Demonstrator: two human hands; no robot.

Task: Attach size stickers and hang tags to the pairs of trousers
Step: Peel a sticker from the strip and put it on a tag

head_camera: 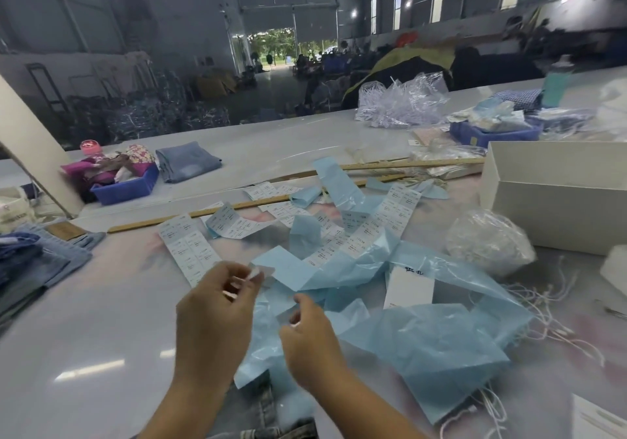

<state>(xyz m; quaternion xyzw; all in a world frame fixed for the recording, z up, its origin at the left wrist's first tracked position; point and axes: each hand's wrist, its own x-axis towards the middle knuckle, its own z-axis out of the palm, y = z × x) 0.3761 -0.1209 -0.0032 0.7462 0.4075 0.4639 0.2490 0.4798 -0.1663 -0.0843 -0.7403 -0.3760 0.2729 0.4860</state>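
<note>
Both hands work above the blue backing-paper heap [417,330], the landmark here. Left hand [213,306], at the heap's left edge, has fingers curled, pinching a small pale sticker [255,274] at its fingertips. Right hand [307,333], over the heap's near-left part, is curled with thumb and forefinger closed on something small; what exactly cannot be told.

Trousers [264,415] show as a denim strip at the heap's near edge, below and between both wrists, long axis unclear. Judged: the sticker must travel down and toward the person; the left hand already carries it.

Sticker sheets [193,252] lie beyond the heap's far-left side.
</note>
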